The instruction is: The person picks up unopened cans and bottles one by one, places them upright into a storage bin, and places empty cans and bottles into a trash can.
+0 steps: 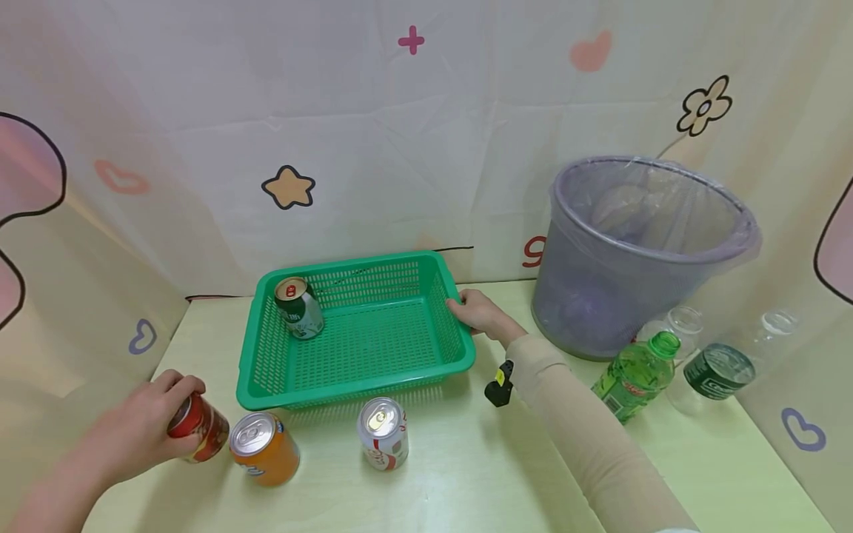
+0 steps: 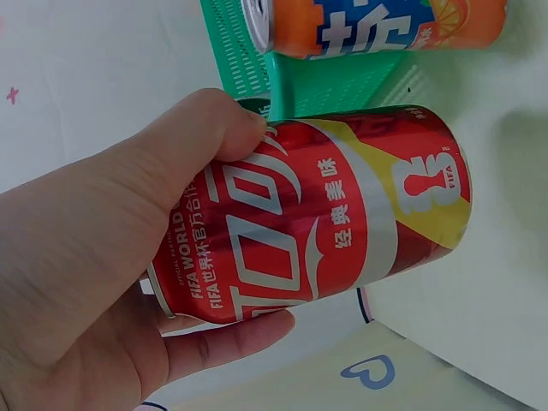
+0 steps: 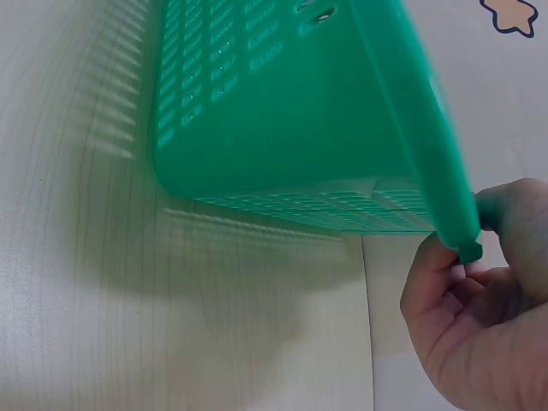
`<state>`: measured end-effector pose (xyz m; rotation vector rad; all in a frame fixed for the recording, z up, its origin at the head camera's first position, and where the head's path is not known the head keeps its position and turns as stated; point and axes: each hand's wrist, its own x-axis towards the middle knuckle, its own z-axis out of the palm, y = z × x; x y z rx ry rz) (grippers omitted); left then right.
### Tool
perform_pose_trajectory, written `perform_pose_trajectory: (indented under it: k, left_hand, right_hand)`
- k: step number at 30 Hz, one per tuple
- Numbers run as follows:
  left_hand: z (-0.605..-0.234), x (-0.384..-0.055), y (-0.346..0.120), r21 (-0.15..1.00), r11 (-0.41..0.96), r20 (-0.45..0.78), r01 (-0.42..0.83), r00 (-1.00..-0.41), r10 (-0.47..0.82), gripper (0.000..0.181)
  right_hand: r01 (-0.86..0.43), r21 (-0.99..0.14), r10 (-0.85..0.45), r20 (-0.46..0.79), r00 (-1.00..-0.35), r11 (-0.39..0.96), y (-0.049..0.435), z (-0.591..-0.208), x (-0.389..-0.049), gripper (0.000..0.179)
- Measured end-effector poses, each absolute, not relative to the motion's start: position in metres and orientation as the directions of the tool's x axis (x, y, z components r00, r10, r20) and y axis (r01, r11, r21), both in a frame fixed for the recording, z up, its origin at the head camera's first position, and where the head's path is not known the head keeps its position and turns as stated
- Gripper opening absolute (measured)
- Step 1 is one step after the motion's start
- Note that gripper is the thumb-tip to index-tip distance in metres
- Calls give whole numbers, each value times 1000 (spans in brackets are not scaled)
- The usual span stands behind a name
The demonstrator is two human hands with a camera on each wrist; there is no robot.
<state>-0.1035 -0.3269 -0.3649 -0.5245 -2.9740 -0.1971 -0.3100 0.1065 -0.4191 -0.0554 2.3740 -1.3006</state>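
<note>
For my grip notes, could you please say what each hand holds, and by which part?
Left hand: the red can, near its top. Right hand: the green basket, by its right rim.

Cans are counted as four: one red can (image 1: 209, 427), one orange can (image 1: 268, 455), one white can (image 1: 386, 443) and one dark green can (image 1: 300, 311). Bottles are counted as three: one green bottle (image 1: 636, 379), one labelled clear bottle (image 1: 720, 371) and one further clear bottle (image 1: 685, 320), which is partly hidden. One green basket (image 1: 373, 340), one purple bin (image 1: 593, 303) and one bench (image 1: 453, 474) are recorded. Hands are noted as two, one left hand (image 1: 148, 426) and one right hand (image 1: 485, 314). Among the wall prints, two reddish hearts (image 1: 591, 50), two purple hearts (image 1: 803, 429), one star (image 1: 289, 187), one flower (image 1: 704, 107) and one plus sign (image 1: 412, 41) are tallied.
</note>
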Motion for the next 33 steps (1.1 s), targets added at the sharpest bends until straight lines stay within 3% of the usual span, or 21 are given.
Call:
perform_pose_trajectory:
  k: [33]
  left_hand:
    - [-299, -146, -335, 73, 909, 93, 410, -911, 403, 51]
  right_hand:
    - [157, -810, -239, -343, -908, 565, 107, -419, -309, 34]
